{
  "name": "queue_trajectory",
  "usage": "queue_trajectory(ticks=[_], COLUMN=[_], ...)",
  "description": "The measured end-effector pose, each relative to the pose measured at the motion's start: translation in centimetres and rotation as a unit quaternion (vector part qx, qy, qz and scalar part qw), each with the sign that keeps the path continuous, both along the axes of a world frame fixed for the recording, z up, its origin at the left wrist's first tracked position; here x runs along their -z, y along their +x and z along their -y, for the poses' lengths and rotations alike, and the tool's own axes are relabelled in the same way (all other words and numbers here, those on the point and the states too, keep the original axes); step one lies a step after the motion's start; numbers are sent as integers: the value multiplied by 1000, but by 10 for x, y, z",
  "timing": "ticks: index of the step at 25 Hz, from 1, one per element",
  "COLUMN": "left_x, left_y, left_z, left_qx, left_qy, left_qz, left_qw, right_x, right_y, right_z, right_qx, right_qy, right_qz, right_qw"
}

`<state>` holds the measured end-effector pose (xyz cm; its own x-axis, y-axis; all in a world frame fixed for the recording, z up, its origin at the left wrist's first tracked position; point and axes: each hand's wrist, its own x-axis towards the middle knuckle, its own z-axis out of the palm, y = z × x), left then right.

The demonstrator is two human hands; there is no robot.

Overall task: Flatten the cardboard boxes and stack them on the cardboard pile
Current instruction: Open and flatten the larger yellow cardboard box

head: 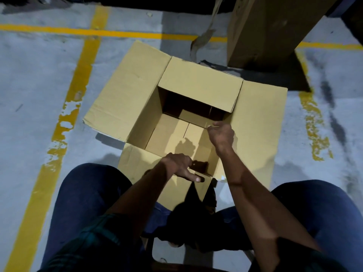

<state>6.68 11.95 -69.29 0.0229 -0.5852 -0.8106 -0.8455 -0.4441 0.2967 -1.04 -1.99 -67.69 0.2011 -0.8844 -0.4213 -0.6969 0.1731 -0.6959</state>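
An open tan cardboard box (137, 91) stands on the concrete floor between my knees. Its four top flaps are spread, the far one folded partly inward, and the bottom flaps inside are closed. My left hand (177, 165) lies on the near flap at the box's rim, fingers curled over the edge and the index finger stretched out along the cardboard. My right hand (222, 134) is a fist at the top of the right inner wall. It pinches a thin pale strip (210, 126) there; whether that is tape I cannot tell.
A tall brown cardboard piece (275, 30) stands at the back right, a crumpled strip of brown tape (204, 36) hanging beside it. Yellow painted lines (74, 91) cross the grey floor. My legs in blue jeans (84, 193) flank the box.
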Motion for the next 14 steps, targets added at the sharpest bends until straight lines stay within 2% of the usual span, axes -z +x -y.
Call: queue_trajectory(ticks=[4, 8, 10, 12, 14], left_x=[-23, -35, -31, -18, -1], left_y=[-16, 7, 33, 64, 95], left_z=[45, 104, 119, 128, 129], left_qx=[45, 10, 0, -35, -107], left_qy=[-18, -98, -99, -85, -87], left_qz=[3, 19, 39, 48, 47], left_qw=[999, 995, 994, 995, 989], right_x=[-5, -14, -12, -2, 9], right_y=[12, 36, 40, 36, 32], right_z=[50, 100, 108, 110, 109], right_qx=[-137, -215, -186, -89, 77], right_qy=[-1, -42, -64, -60, 55], right_qz=[-68, -102, -95, -87, -16], right_qw=[988, 970, 976, 990, 995])
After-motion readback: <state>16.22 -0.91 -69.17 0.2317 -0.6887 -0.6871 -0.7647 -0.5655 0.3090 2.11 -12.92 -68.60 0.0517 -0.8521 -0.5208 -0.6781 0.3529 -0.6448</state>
